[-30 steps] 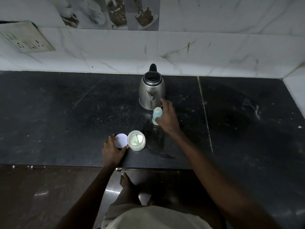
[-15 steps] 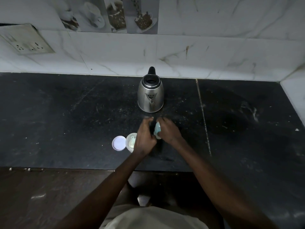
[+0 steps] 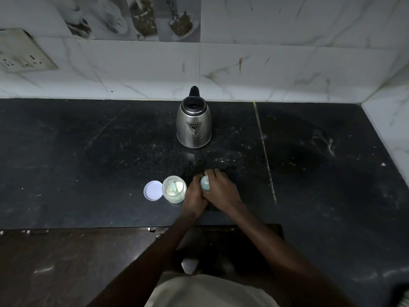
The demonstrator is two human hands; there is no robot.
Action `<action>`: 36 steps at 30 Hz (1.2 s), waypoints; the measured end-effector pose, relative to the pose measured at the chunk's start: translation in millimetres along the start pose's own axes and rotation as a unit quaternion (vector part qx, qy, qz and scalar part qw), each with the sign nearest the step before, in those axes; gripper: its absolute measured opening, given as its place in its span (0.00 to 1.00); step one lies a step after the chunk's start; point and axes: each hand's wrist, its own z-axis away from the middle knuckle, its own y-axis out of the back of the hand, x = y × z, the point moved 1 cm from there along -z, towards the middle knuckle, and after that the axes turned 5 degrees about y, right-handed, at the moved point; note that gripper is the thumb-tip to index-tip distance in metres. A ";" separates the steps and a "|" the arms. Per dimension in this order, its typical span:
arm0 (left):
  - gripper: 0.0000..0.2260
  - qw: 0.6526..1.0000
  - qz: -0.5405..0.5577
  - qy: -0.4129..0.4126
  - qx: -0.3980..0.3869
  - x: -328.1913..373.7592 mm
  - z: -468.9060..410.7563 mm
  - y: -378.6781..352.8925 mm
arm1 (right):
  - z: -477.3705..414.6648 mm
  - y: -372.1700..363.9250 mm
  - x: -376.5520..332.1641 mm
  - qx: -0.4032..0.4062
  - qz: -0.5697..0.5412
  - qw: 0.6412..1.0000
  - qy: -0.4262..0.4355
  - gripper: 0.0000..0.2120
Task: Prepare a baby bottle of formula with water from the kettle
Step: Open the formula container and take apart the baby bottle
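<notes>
Both hands meet at the near middle of the counter, the right hand (image 3: 222,191) curled over the baby bottle (image 3: 205,183) from its 3 o'clock side and the left hand (image 3: 194,196) closed against it from 9 o'clock, so the two grips touch each other. Only a pale teal strip of the bottle shows between them; its long axis runs roughly from 6 to 12 o'clock in the view, rounded end toward 12, and whether its base rests on the stone cannot be told. At 12 o'clock from the hands, well apart, one steel kettle (image 3: 194,127) stands upright with its spout facing the person and its black handle toward the wall. Just beside the left hand at 9 o'clock sits one open formula jar (image 3: 177,197) with one pale scoop (image 3: 173,187) inside, and one white lid (image 3: 153,190) lies flat at the jar's 9 o'clock, touching it. The counter (image 3: 88,151) is dark speckled stone, dusted with pale flecks. White marble tiles (image 3: 265,69) back it, with one socket plate (image 3: 21,54) far off at 10 o'clock.
</notes>
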 end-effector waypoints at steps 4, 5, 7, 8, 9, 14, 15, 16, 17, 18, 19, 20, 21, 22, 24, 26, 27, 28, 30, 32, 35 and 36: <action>0.13 1.000 -0.002 -0.007 0.011 -4.3 -3.8 0.5 | -1.5 6.5 5.7 0.011 -0.001 1.000 0.022 0.27; 0.13 1.000 0.006 -0.002 0.011 -4.2 -4.0 1.6 | -2.7 7.8 7.2 0.009 -0.010 0.999 0.034 0.27; 0.14 1.000 0.016 0.003 0.011 -4.8 -5.0 4.7 | -6.5 10.1 11.6 -0.007 -0.026 0.997 0.074 0.27; 0.16 1.000 0.014 0.006 0.007 -4.9 -6.0 6.1 | -8.4 11.3 14.7 -0.016 -0.031 0.995 0.098 0.27; 0.18 1.000 0.010 0.007 0.002 -4.8 -6.8 7.6 | -10.1 11.9 18.4 -0.021 -0.041 0.992 0.120 0.26; 0.21 1.000 -0.003 0.012 -0.009 -4.4 -8.0 10.6 | -12.2 15.7 25.1 -0.026 -0.075 0.984 0.162 0.27; 0.21 1.000 -0.006 0.014 -0.010 -4.3 -8.3 10.6 | -11.9 15.9 23.1 -0.021 -0.067 0.984 0.162 0.27; 0.21 1.000 -0.007 0.018 -0.012 -4.4 -8.6 10.5 | -12.3 15.5 22.4 -0.017 -0.066 0.984 0.168 0.26; 0.21 1.000 -0.006 0.020 -0.012 -4.5 -8.6 10.6 | -12.4 15.4 21.6 -0.016 -0.069 0.981 0.180 0.25; 0.21 1.000 -0.004 0.021 -0.011 -4.0 -8.5 11.0 | -12.7 16.2 21.5 -0.019 -0.078 0.978 0.191 0.24; 0.21 1.000 -0.003 0.020 -0.010 -2.9 -8.1 11.9 | -13.1 18.2 22.3 -0.020 -0.092 0.976 0.198 0.23; 0.21 1.000 -0.003 0.020 -0.011 -1.7 -8.1 12.7 | -13.4 22.5 23.5 -0.015 -0.112 0.974 0.197 0.22; 0.21 1.000 -0.003 0.018 -0.013 -1.1 -8.0 13.1 | -14.0 27.3 26.0 -0.003 -0.131 0.974 0.185 0.22; 0.20 1.000 -0.003 0.018 -0.013 -0.6 -7.7 13.1 | -13.4 33.0 28.7 0.016 -0.148 0.975 0.162 0.21; 0.19 1.000 0.000 0.019 -0.011 1.0 -6.3 12.7 | -10.5 41.4 37.3 0.065 -0.180 0.977 0.098 0.21; 0.19 1.000 -0.004 0.017 -0.010 2.0 -6.3 12.1 | -6.2 40.6 49.6 0.094 -0.207 0.973 0.027 0.25; 0.19 1.000 -0.005 0.017 -0.010 2.3 -6.2 12.3 | -3.6 35.6 56.1 0.099 -0.215 0.972 -0.003 0.28; 0.19 1.000 -0.004 0.019 -0.011 3.0 -5.8 12.8 | -0.6 28.3 61.9 0.102 -0.221 0.970 -0.027 0.28; 0.19 1.000 -0.004 0.018 -0.016 4.2 -5.7 13.7 | 4.5 11.0 71.5 0.108 -0.237 0.964 -0.060 0.26; 0.19 1.000 -0.004 0.016 -0.017 4.2 -5.7 13.6 | 9.8 -5.5 76.8 0.108 -0.251 0.959 -0.077 0.24; 0.17 1.000 -0.005 0.016 -0.013 5.5 -4.4 13.0 | 17.2 -23.9 80.3 0.109 -0.247 0.959 -0.084 0.22; 0.17 1.000 -0.004 0.016 -0.011 5.9 -4.5 12.7 | 19.6 -29.4 82.5 0.110 -0.249 0.959 -0.082 0.23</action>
